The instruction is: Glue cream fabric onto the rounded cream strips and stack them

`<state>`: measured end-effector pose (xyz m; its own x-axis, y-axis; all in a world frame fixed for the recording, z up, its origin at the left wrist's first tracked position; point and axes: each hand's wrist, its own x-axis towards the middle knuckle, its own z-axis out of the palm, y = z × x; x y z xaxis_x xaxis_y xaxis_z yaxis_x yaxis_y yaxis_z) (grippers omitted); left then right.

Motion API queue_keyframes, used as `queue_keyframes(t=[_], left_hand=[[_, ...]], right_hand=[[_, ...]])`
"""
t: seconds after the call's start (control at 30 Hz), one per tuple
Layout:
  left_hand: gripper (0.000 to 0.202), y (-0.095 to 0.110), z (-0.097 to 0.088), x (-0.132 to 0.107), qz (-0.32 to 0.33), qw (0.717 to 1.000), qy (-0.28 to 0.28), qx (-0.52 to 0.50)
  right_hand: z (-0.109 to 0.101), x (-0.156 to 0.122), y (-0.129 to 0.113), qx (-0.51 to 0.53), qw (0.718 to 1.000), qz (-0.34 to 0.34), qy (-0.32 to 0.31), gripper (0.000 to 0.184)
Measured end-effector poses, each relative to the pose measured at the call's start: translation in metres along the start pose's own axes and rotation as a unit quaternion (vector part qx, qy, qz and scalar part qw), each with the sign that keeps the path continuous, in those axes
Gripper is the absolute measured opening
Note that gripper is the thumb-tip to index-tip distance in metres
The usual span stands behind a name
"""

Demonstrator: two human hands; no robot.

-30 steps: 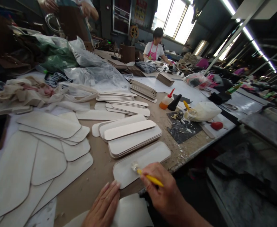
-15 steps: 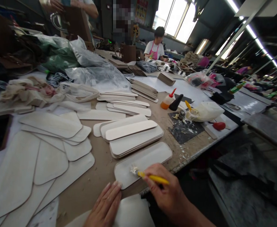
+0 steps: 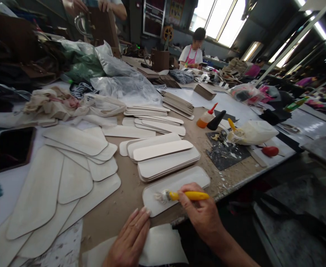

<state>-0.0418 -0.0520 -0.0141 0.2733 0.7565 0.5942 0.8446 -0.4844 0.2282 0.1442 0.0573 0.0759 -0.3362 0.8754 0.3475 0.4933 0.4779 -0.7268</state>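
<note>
Gripped in my right hand (image 3: 203, 213) is a brush with a yellow handle (image 3: 192, 195). Its whitish, clotted bristles touch the upper face of a pale, round-cornered panel (image 3: 185, 181) near that panel's left end. My left hand (image 3: 131, 237) lies flat with fingers stretched out, the fingertips at the panel's lower left corner. Under and beside this hand is a pale, bent sheet (image 3: 164, 244) at the table's front edge. Just behind the panel sits a stack of similar long panels (image 3: 168, 162).
Larger pale panels (image 3: 76, 178) fan out at left, near a dark phone (image 3: 11, 150). On the right are a red-tipped glue bottle (image 3: 206, 116), a glue-smeared black board (image 3: 226, 154) and a white jug (image 3: 259, 131). Plastic bags (image 3: 129, 85) heap behind; a person (image 3: 192, 53) sits farther back.
The view has swung left, so the table appears farther right and the whole phone shows. The brush handle now lies nearly level, its bristles still on the panel. My left hand stays at the corner.
</note>
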Motion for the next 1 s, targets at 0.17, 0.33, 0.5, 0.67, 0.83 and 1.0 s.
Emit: queue_keyframes(t=[0.17,0.33,0.5,0.67,0.83,1.0], left_hand=[[0.045,0.002,-0.002,0.004,-0.011,1.0,0.012,-0.008],[0.043,0.003,-0.002,0.004,-0.016,1.0,0.009,-0.01],[0.048,0.006,-0.003,0.005,-0.03,0.999,-0.001,-0.014],[0.048,0.007,0.001,0.002,-0.032,0.999,0.008,-0.005],[0.044,0.006,0.002,-0.001,-0.009,1.0,0.007,0.004],[0.048,0.004,0.004,-0.004,-0.02,1.0,0.0,-0.013]], right_hand=[[-0.064,0.015,0.064,-0.17,0.978,0.026,0.118,0.018],[-0.078,0.017,0.07,-0.259,0.955,-0.076,0.12,0.012],[-0.064,0.012,0.051,-0.26,0.953,-0.128,0.089,0.005],[-0.019,0.001,0.009,-0.1,0.988,-0.117,0.032,0.01],[0.015,-0.006,-0.022,0.077,0.993,-0.088,-0.022,0.011],[0.016,-0.01,-0.023,0.09,0.993,-0.073,-0.029,0.011]])
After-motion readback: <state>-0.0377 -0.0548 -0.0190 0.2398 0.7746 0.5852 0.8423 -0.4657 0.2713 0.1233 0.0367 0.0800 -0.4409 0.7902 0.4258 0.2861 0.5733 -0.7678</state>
